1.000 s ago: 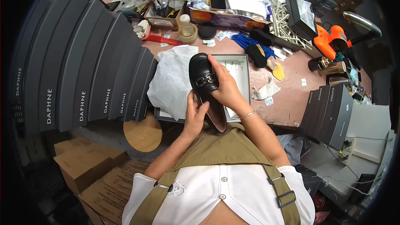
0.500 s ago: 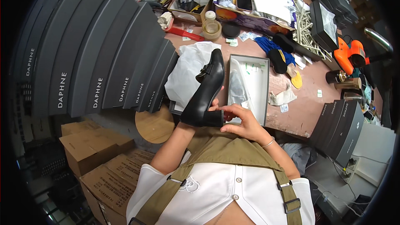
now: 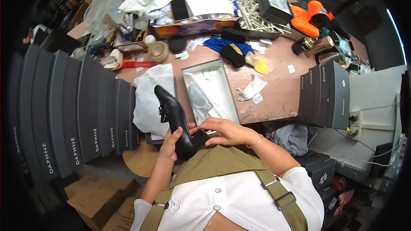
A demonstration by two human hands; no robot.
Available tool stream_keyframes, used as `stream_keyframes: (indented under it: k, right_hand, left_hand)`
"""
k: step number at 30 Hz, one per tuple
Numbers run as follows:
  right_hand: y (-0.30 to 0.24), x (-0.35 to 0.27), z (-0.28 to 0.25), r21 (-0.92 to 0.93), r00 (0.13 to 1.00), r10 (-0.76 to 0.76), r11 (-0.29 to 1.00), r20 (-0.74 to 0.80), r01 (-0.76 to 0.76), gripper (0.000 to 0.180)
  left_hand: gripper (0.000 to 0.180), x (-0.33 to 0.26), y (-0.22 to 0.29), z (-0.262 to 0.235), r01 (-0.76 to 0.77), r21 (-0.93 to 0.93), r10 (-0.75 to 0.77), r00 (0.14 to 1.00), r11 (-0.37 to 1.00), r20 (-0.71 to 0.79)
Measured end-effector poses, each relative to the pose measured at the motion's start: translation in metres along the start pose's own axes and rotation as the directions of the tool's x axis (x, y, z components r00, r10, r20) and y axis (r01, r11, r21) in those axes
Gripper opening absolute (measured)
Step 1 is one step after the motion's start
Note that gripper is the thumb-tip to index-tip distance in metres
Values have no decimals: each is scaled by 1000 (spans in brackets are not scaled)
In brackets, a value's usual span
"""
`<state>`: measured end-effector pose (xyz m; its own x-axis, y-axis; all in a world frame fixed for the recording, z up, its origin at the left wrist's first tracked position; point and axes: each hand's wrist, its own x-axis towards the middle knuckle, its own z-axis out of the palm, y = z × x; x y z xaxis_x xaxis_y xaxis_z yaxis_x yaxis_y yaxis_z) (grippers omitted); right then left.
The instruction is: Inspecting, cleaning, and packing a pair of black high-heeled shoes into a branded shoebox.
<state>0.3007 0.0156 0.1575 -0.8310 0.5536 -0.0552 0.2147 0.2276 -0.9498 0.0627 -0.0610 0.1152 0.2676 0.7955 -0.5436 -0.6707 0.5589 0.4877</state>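
Note:
A black block-heeled shoe (image 3: 174, 113) with a bow-like ornament stands toe up in front of me, its sole side turned to the right. My left hand (image 3: 171, 144) is wrapped round its rear part, thumb on the near side, fingertips showing past the sole. Fingers and thumb of my right hand (image 3: 229, 132) close on the block heel. Just beyond lies an open shoe box (image 3: 231, 98) with a wrapped dark item (image 3: 200, 98) inside. White tissue paper (image 3: 147, 98) spreads left of the shoe.
Dark shoe boxes (image 3: 64, 115) are stacked at the left, more (image 3: 325, 96) at the right. A red-handled tool (image 3: 137, 64), tape rolls (image 3: 158, 52), black brushes (image 3: 232, 55), a blue cloth (image 3: 214, 44) and an orange heat gun (image 3: 306, 21) lie farther back. Cartons (image 3: 100, 199) stand lower left.
The view has swung to the right. The shoe has turned a little, its toe leaning farther left, and my left hand's thumb now shows on its side. My right hand stays at the heel.

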Motion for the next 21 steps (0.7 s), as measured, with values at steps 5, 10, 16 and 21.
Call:
stream_keyframes:
  k: [5,10,16,21]
  right_hand:
    - [62,-36,-27,503,938,298,846,-177,-174,43]
    - [149,-92,-75,-204,709,273,836,-650,-509,16]
    - [184,-73,-85,-593,857,-24,732,-515,-336,19]
    - [224,-66,-113,-232,597,287,730,-749,-642,22]
  left_hand:
    - [34,12,-22,42,-95,66,109,961,993,-252]
    - [33,27,-21,63,-86,52,100,926,995,-363]
    - [38,46,-28,92,-94,39,101,894,995,-435]
    - [39,45,-46,100,-143,-83,86,874,986,-478]
